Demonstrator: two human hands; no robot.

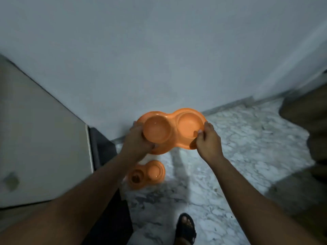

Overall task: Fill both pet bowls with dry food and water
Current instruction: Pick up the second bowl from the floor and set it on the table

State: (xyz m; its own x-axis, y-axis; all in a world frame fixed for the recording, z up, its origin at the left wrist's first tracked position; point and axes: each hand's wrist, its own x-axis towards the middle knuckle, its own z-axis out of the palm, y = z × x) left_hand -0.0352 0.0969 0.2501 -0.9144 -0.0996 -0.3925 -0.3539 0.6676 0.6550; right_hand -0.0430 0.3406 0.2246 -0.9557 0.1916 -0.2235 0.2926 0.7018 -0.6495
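Note:
I hold an orange double pet bowl in the air, well above the floor. My left hand grips its left end, thumb on the rim. At its right end, my right hand pinches the rim. Its two round wells look bare; the left one glints slightly. A second orange double bowl sits on the marble floor below, close to the wall. Its left well holds something dark brown, and its right well looks shiny. What the contents are, I cannot tell.
A grey wall rises straight ahead. A pale cabinet or appliance stands at the left, with a dark gap beside it. A dark bulky object sits at the right. My sandalled foot is on the marble floor.

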